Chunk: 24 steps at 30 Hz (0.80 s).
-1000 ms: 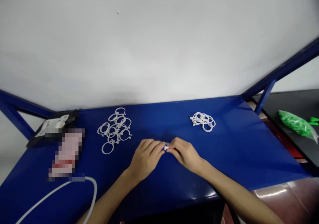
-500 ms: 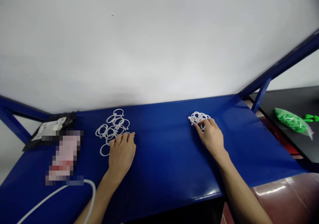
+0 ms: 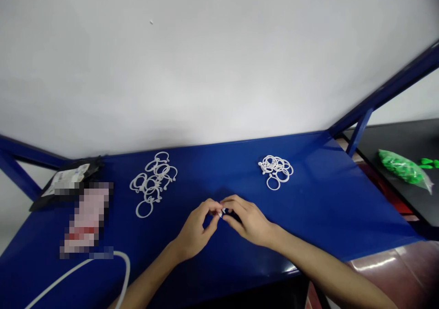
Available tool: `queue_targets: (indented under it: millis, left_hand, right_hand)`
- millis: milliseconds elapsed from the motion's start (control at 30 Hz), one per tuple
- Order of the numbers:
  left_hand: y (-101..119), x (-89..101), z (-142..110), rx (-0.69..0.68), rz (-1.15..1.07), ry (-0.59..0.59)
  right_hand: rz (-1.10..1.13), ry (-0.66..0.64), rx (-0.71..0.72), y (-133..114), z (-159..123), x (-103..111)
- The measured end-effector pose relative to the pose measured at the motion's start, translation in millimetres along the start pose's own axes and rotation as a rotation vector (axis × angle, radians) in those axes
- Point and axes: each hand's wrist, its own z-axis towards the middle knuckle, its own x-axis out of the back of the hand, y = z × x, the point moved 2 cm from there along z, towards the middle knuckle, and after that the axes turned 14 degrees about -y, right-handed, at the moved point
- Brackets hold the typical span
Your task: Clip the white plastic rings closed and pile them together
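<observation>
My left hand (image 3: 196, 230) and my right hand (image 3: 247, 220) meet over the middle of the blue table (image 3: 329, 199). Their fingertips pinch a small white ring (image 3: 221, 212) between them, mostly hidden by the fingers. A loose pile of open white rings (image 3: 153, 181) lies at the back left. A tighter pile of white rings (image 3: 276, 169) lies at the back right, beyond my right hand.
A black packet with a white label (image 3: 65, 178) and a blurred pink object (image 3: 87, 219) lie at the left. A white cable (image 3: 85, 265) curves along the near left edge. A green bag (image 3: 401, 168) sits on a black surface at right. Blue frame bars (image 3: 380, 96) rise at the right.
Half a second ago my hands were apart, left at the left pile and right at the right pile. Both have come back together at the centre, pinching a ring.
</observation>
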Motion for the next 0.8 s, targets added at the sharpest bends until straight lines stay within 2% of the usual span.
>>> queue_targets:
  millis: [133,333,400,567,667,800]
  left_hand:
    - [-2.4,0.7,1.3,0.080,-0.143,0.054]
    - [-2.5,1.0,4.6,0.137,-0.102,0.029]
    - [-3.0,-0.5,4.6,0.132,-0.117,0.068]
    - [-4.0,-5.0,4.6,0.077,-0.130,0.147]
    - [-3.2,-8.2,4.0,0.009,-0.047,0.145]
    - [-2.3,-13.3,-0.1,-0.143,0.115,0.210]
  right_hand:
    - [0.173,0.045,-0.026,7.0,0.0,-2.1]
    - [0.307,0.070,-0.091,10.8,1.1,-2.5]
    - [0.356,0.070,-0.124,11.1,1.8,-3.7]
    - [0.400,0.090,-0.183,13.7,2.1,-4.8]
    - [0.340,0.086,-0.128,12.8,1.8,-5.5]
    - [0.225,0.094,-0.059,7.5,0.0,-7.3]
